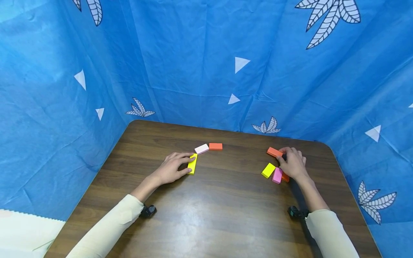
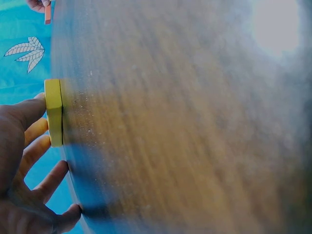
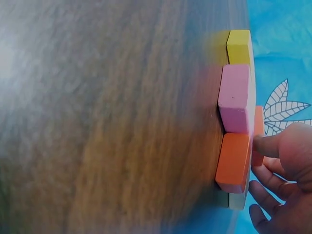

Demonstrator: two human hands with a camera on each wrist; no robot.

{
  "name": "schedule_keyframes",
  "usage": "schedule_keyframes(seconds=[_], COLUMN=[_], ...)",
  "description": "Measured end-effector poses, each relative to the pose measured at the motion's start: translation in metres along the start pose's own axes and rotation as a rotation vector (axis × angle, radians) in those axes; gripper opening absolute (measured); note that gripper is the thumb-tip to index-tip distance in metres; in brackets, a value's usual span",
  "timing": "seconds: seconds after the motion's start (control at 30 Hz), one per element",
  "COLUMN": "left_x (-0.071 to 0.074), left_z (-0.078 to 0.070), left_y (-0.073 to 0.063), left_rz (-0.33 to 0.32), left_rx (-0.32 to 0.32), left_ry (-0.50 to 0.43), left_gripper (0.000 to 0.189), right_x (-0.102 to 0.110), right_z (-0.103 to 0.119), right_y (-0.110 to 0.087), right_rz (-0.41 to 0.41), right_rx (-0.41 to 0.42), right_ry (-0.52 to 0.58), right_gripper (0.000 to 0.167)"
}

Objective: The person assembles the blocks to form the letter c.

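A yellow block lies on the wooden table under my left hand. Thumb and fingers grip it at its two ends, and the left wrist view shows the thumb on the yellow block's near face. Touching its far end is a pale pink block, followed by an orange-red block. On the right, my right hand pinches another orange block between thumb and fingers. Just below that hand sit a second yellow block, a pink block and a darker orange block, partly hidden.
A pale block shows beside the darker orange one in the right wrist view. Blue cloth with leaf prints hangs behind the table's far edge and along both sides. Table surface lies between the two arms.
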State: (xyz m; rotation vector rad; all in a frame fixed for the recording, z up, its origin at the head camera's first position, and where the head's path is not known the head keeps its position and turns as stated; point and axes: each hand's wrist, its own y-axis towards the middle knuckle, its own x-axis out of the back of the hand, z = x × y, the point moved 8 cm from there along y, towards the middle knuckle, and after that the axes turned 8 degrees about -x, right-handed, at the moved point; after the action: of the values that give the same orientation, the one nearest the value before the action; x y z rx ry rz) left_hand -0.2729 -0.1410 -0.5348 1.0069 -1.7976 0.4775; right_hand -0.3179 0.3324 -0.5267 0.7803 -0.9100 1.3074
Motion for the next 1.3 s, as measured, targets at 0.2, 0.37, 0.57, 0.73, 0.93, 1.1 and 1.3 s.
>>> schedule_keyframes(seconds=[0.2,0.37,0.57,0.73,0.93,1.1,1.3], left_x=[0.001,0.002,0.005,0.006,0.006,0.005,0.004], left_z=[0.0,0.0,-0.002,-0.003,-0.003,-0.003,-0.002], left_y=[0.001,0.001,0.001,0.001,0.001,0.0,0.001], left_rz=[-0.005,0.004,0.003,0.009,0.011,0.014,0.026], left_rx=[-0.003,-0.001,-0.011,-0.006,0.0,0.004,0.009], left_ry=[0.001,0.001,0.005,-0.001,-0.001,-0.008,-0.007], left_gripper=[0.056,0.056,0.055,0.054,0.053,0.053,0.054], right_x=[0.0,-0.003,-0.006,-0.009,-0.012,-0.015,-0.018], right_z=[0.005,0.011,0.017,0.023,0.03,0.036,0.044], right_y=[0.001,0.001,0.002,0.001,-0.001,-0.002,-0.002], right_rz=[0.001,0.013,0.017,0.014,0.017,0.018,0.014], right_rx=[-0.006,0.011,0.031,0.039,0.048,0.067,0.09], right_ry=[0.0,-0.008,-0.037,-0.039,-0.018,-0.008,-0.005], right_gripper=[0.045,0.045,0.043,0.043,0.042,0.041,0.039])
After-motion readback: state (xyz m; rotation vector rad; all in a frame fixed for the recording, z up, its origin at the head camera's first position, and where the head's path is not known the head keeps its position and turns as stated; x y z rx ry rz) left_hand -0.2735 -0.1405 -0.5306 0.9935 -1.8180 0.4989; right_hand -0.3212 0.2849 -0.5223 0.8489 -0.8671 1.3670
